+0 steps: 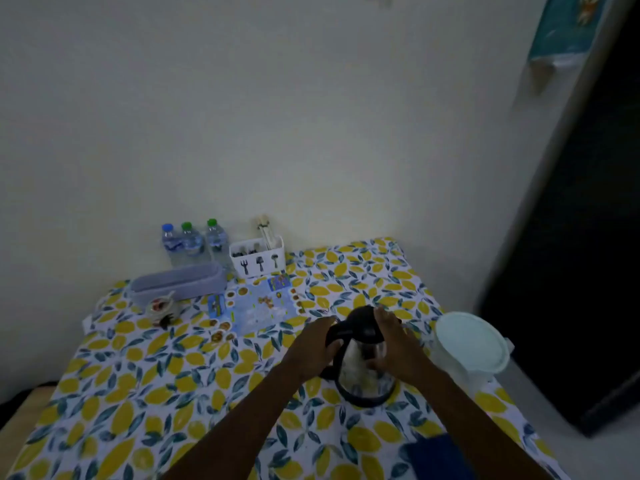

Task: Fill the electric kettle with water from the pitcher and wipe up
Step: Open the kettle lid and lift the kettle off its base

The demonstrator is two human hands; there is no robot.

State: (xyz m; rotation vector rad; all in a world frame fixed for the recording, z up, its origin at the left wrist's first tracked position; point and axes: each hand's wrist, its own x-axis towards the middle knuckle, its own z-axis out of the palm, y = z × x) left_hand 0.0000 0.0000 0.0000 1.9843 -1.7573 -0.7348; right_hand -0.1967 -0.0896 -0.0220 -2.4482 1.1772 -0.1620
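Note:
The electric kettle (pixel 362 372) has a glass body, a black lid and a black handle, and it stands upright on the lemon-print tablecloth (pixel 173 393). My left hand (pixel 313 348) is wrapped around the handle on the kettle's left side. My right hand (pixel 398 351) lies against the kettle's right side, fingertips up on the lid. Just right of the kettle stands the white pitcher (pixel 469 344) with its pale lid on. A dark blue cloth (pixel 436 457) lies near the front edge, partly under my right forearm.
At the back by the wall stand three water bottles (pixel 192 242), a white cutlery holder (pixel 258 259) and a grey oblong box (pixel 178 282). A small figurine (pixel 161 310) and a printed mat (pixel 258 308) lie behind the kettle. A dark doorway (pixel 571 271) is at right.

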